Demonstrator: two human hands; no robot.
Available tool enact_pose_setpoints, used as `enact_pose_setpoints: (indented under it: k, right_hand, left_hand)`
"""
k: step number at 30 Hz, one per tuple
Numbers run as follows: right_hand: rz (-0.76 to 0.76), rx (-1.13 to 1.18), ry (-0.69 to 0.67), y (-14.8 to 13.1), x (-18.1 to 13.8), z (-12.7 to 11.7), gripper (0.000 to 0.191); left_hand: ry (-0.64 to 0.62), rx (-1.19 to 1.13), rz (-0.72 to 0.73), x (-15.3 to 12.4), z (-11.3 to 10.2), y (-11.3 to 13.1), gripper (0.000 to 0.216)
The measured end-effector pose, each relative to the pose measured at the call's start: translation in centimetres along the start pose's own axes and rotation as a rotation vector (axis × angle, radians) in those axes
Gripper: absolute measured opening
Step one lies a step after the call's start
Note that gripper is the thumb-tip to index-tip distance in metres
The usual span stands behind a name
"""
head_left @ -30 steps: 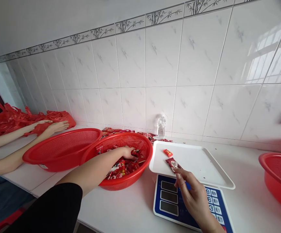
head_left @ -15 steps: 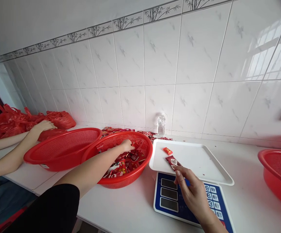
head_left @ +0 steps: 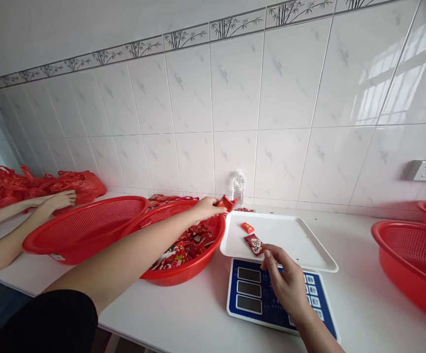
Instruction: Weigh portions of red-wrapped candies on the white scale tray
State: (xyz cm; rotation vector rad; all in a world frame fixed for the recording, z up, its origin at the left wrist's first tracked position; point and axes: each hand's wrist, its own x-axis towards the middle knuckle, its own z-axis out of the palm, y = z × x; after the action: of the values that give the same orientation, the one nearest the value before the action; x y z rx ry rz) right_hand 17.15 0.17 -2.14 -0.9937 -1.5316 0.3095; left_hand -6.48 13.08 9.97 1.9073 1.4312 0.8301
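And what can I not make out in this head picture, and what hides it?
In the head view:
Red packet in the left hand: print blurred, partly covered by that hand.
Scale: some keys hidden by the right hand.
Maroon packet: whether the right hand grips its edge is too small to tell.
Near right-side basket: cut by the right edge.
Other person's arms: cut by the left edge.
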Motion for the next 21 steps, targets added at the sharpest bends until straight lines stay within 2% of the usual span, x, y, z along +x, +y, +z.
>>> enact_pose_setpoints:
  k: [2,3,5,8,11,14,19,21]
  right_hand:
    - [0.007,0.002,-0.006,0.1,0.0,0.1,0.031]
    - [0.012,0.004,-0.009,0.2,0.0,0.1,0.031]
    - [0.025,0.014,-0.012,0.3,0.0,0.2,0.031]
    - [0.033,0.035,-0.027,0.4,-0.1,0.2,0.030]
    - [0.015,0.056,-0.041,0.4,-0.2,0.3,0.028]
    - [-0.012,0.067,-0.040,0.4,-0.3,0.3,0.026]
    - [-0.029,0.045,-0.036,0.2,-0.3,0.1,0.024]
    - [-0.031,0.037,-0.032,0.1,-0.3,0.0,0.023]
  left_hand:
    - [-0.209,-0.101,0.042,-0.1,1.2,0.4,0.041]
    - [-0.273,-0.122,0.060,-0.1,1.5,0.3,0.044]
    - [-0.253,-0.016,0.066,0.2,1.7,-0.6,0.041]
    - [-0.099,0.290,-0.020,0.5,0.9,-3.3,0.030]
    - [-0.180,0.460,-0.162,0.1,-0.7,-6.5,0.030]
    - [-0.263,0.557,-0.227,-0.7,-2.3,-8.6,0.047]
    - [-0.326,0.625,-0.254,-1.0,-3.4,-9.9,0.073]
    - [-0.306,0.658,-0.258,-0.9,-3.2,-10.1,0.078]
